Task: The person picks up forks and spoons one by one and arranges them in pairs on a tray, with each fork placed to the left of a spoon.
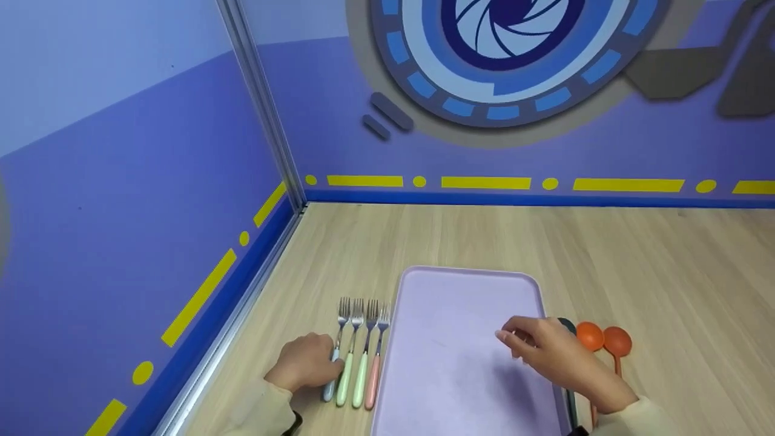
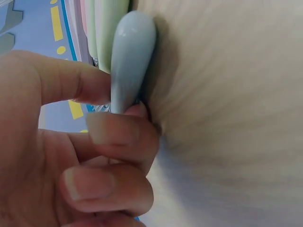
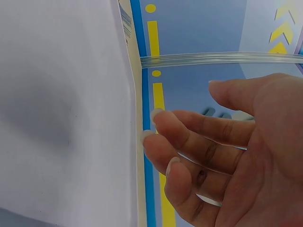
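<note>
My left hand (image 1: 306, 361) pinches the light blue handle of a fork (image 1: 329, 387) at the outer left of a row. The left wrist view shows thumb and fingers around the narrow part of that handle (image 2: 132, 52), its rounded end poking out close to the tabletop. Beside it lie two forks with pale green handles (image 1: 343, 384) and one pink-handled fork (image 1: 372, 387), tines pointing away from me. Over the lilac tray (image 1: 454, 309) hovers my right hand (image 1: 557, 354), holding nothing; its fingers are loosely bent and apart in the right wrist view.
Right of the tray lie two orange spoons (image 1: 617, 342) and a dark one (image 1: 568, 325), partly hidden behind my right hand and forearm. Blue-purple wall panels (image 1: 181, 242) border the wooden table (image 1: 696, 272) at the left and back, meeting at a metal corner post (image 1: 260, 91).
</note>
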A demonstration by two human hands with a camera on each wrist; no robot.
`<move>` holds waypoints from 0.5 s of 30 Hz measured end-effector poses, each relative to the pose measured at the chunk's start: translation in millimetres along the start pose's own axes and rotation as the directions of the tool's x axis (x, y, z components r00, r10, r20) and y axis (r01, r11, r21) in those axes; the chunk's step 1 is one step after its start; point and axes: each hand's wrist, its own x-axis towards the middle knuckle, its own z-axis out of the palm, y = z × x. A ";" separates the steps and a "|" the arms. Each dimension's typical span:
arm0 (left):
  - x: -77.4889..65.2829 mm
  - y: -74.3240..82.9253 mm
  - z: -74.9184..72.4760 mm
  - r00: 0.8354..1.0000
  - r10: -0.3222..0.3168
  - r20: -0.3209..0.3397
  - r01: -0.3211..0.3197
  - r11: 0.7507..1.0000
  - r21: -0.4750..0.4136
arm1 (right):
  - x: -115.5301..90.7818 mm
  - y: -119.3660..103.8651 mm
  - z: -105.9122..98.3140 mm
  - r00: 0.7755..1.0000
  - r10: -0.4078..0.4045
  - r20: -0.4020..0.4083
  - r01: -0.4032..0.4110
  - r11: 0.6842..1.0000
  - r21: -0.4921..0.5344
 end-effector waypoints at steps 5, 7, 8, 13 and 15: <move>-0.8 2.4 -4.1 1.000 -0.002 -0.005 0.002 1.000 0.001 | -1.2 2.0 -1.6 1.000 0.017 0.007 -0.017 1.000 0.002; -1.1 2.6 -6.3 1.000 0.002 -0.018 -0.002 1.000 0.004 | -1.9 2.5 -2.3 1.000 0.019 0.004 -0.019 1.000 -0.001; -1.1 2.7 -7.5 1.000 0.006 -0.026 -0.005 1.000 0.004 | -2.2 2.6 -2.5 1.000 0.020 0.002 -0.020 1.000 -0.003; -1.6 4.5 -13.7 0.998 0.023 -0.054 -0.023 1.000 0.007 | -4.2 3.7 -3.3 1.000 0.027 -0.014 -0.027 0.999 -0.019; -2.2 6.4 -15.9 0.998 0.024 -0.063 -0.023 1.000 0.008 | -4.9 4.4 -3.4 1.000 0.027 -0.017 -0.027 0.999 -0.020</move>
